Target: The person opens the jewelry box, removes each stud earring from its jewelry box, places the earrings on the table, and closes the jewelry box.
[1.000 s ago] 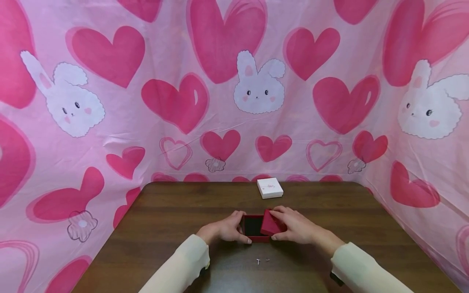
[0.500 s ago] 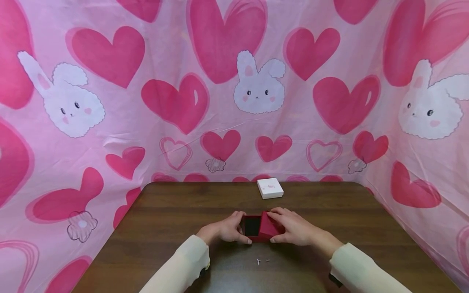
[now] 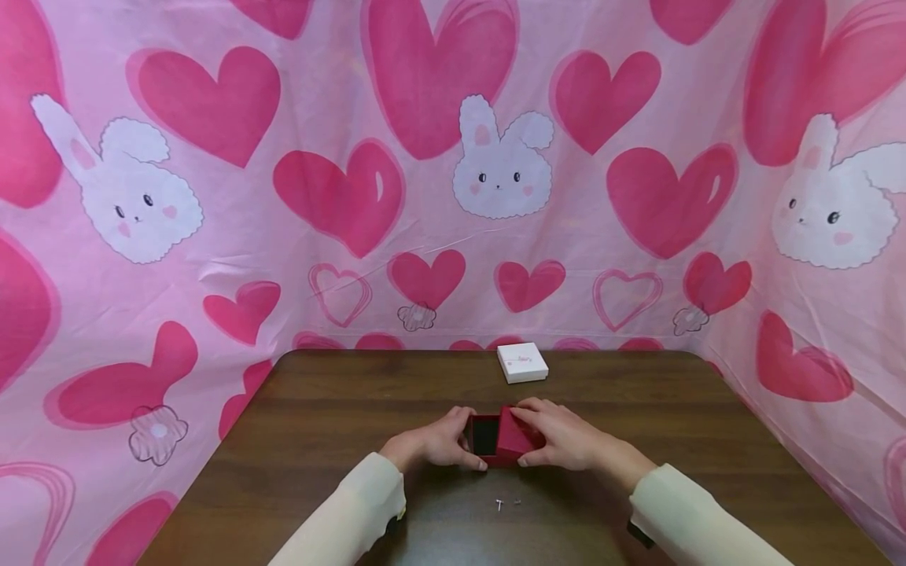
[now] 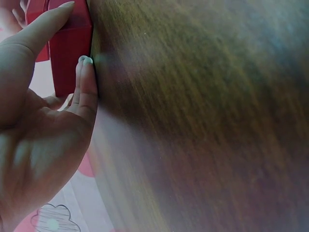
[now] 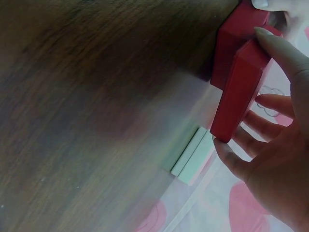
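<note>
A small red box base point(image 3: 488, 461) with a dark lining sits in the middle of the table. My left hand point(image 3: 442, 440) grips its left side, thumb at the front and fingers behind; the left wrist view shows the thumb and fingertips on the red wall point(image 4: 71, 63). On the right, my right hand point(image 3: 569, 438) pinches the matching red lid point(image 3: 517, 437) between thumb and fingers. That lid point(image 5: 241, 92) is tilted and covers the right part of the base. Two tiny metallic pieces, a T-shaped one point(image 3: 499, 505) and a fainter one point(image 3: 517, 501), lie in front of the box.
Toward the back of the brown wooden table point(image 3: 354, 385) stands a white square box point(image 3: 522, 363) with pink print. A pink cloth point(image 3: 439, 236) patterned with hearts and rabbits hangs behind and at both sides.
My right hand has shifted slightly left with the lid, which now hides more of the base's dark inside. The left hand and the base have stayed put.
</note>
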Tool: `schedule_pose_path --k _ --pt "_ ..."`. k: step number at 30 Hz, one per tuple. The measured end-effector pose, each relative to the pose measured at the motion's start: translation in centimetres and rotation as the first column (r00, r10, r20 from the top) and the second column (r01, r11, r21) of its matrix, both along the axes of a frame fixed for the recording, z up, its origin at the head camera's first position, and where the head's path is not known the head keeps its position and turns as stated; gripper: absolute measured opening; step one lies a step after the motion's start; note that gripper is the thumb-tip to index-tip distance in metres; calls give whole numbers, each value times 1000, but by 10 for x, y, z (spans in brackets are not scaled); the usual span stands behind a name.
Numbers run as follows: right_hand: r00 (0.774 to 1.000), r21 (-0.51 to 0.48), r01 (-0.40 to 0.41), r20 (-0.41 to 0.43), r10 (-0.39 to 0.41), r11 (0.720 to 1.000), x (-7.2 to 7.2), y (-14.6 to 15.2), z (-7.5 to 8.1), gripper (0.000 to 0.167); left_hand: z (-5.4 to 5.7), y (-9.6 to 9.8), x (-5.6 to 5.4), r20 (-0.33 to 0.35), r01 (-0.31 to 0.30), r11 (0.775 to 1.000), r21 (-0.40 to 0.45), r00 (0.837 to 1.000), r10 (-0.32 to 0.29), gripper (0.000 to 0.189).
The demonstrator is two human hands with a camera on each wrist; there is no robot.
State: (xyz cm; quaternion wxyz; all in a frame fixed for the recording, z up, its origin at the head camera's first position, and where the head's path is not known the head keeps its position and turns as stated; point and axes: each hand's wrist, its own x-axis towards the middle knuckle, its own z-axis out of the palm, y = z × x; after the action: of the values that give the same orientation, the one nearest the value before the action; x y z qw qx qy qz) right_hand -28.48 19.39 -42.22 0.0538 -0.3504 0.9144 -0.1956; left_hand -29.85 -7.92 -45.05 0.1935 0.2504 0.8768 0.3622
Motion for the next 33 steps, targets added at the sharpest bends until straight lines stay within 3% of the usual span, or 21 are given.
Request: schedule_pose_path --k 18,26,33 --pt "997 6 -33 67 32 999 -9 -15 8 77 -1 0 0 -2 5 1000 -1 1000 -5 63" --pt "991 -10 -15 136 16 1000 -12 -19 9 78 0 0 0 0 1 1000 -12 1000 -1 66" --pt "991 -36 -28 129 33 999 -12 -22 9 77 -1 -1 -1 -5 7 1000 -13 1000 -7 68"
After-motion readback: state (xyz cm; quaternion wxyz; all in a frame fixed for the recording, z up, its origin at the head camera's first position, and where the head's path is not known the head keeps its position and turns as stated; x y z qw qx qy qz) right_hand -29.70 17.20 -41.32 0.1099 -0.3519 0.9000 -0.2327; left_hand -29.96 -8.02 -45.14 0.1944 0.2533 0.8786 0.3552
